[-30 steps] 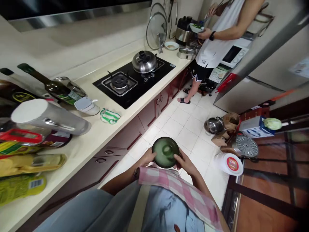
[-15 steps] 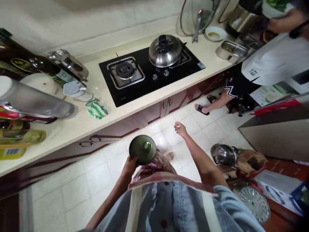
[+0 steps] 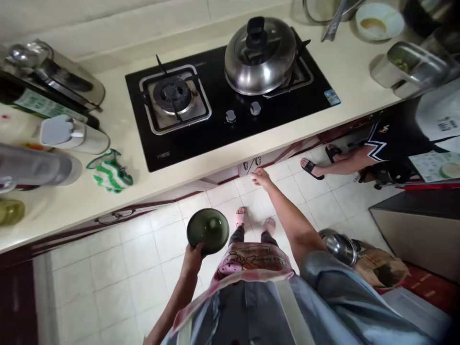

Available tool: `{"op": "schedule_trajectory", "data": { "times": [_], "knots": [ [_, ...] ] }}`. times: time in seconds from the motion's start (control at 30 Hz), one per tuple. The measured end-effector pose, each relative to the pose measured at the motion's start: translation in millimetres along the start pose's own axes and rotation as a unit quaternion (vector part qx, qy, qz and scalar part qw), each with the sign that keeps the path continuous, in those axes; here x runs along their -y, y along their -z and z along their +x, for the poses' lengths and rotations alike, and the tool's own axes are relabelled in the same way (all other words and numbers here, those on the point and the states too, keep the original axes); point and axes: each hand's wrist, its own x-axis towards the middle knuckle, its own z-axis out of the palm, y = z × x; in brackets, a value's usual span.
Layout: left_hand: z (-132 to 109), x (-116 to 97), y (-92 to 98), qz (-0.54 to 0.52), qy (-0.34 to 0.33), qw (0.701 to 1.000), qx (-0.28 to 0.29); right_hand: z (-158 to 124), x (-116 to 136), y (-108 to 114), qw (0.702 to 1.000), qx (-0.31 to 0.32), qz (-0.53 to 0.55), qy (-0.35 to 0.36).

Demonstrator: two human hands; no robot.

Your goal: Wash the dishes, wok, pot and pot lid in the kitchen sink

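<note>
A dark green bowl (image 3: 207, 230) hangs over the floor in front of me, its hollow facing up. My left hand (image 3: 193, 258) grips it at the near-left rim, thumb on the inside edge. My right hand (image 3: 261, 177) hovers in the air close to the counter's front edge, fingers curled together; what they hold, if anything, I cannot make out. Beyond it is the black gas hob (image 3: 187, 143). On the hob's right burner sits a steel domed lid (image 3: 258, 64) with a black knob; what is under it is hidden. The left burner (image 3: 172, 95) is bare.
A green-and-white cloth (image 3: 111, 175) lies on the counter (image 3: 136, 191) beside a lidded white container (image 3: 74, 134) and bottles. At right are a white bowl (image 3: 390, 24), metal containers (image 3: 398, 67) and another person's leg (image 3: 341, 163). A steel pot (image 3: 339, 244) stands on the floor.
My view has moved closer to the hob, and the lid looks larger. The bowl stays in my left hand, slightly lower and further left. My right hand has shifted a little toward the counter.
</note>
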Motion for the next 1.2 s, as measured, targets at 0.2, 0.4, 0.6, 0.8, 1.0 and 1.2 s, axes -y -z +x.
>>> {"op": "schedule_trajectory", "data": {
  "times": [0.2, 0.4, 0.6, 0.8, 1.0, 1.2],
  "knots": [
    [10, 7, -85.1, 0.082, -0.118, 0.982, 0.119, -49, -54, -5, 0.958, 0.267, -0.098, 0.030],
    [25, 12, -181.9, 0.123, -0.234, 0.897, 0.353, -62, -101, 75, 0.988, -0.009, -0.154, 0.029],
    [80, -35, -302.0, 0.084, -0.387, 0.904, 0.161, -91, -166, 158, 0.977, -0.199, 0.052, -0.047],
    [90, -37, -365.9, 0.052, -0.355, 0.932, 0.052, -123, -209, 194, 0.957, -0.251, 0.128, -0.071],
    [47, 50, -308.1, 0.059, -0.366, 0.928, -0.027, -115, -214, 198, 0.967, -0.217, 0.104, -0.086],
    [18, 128, -186.5, 0.105, -0.319, 0.936, -0.105, -95, -205, 158, 0.981, -0.156, 0.057, -0.100]
  ]
}}
